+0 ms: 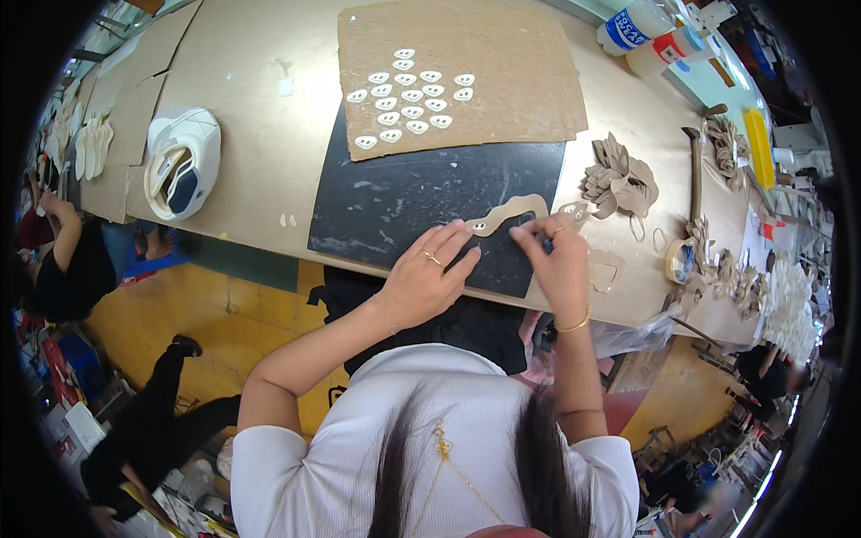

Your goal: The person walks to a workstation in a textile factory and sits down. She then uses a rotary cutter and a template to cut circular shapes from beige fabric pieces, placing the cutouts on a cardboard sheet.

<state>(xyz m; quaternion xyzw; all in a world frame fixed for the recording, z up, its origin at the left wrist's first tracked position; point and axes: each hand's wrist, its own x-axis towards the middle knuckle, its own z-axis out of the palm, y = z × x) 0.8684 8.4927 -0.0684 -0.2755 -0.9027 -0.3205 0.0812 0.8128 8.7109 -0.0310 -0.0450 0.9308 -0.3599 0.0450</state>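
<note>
On the black mat (395, 202) lies a wavy tan shoe-upper piece (518, 205), curved like an arch. A small cream patch with two holes sits on its left end. My left hand (429, 276), a ring on one finger, has its fingers stretched to that end, fingertips touching it, thumb apart. My right hand (558, 260) is beside the piece's right end with its fingers closed in a pinch. Something small and bluish shows between them, mostly hidden. Another cream patch with holes (576, 210) lies on tan material just beyond my right hand.
A brown board (502, 63) holds several cream two-holed patches (412, 95). Tan pieces are heaped (619, 179) at right, near a hammer (694, 170) and a tape roll (679, 260). A white shoe-like object (183, 163) stands left; bottles (635, 25) stand at the back right.
</note>
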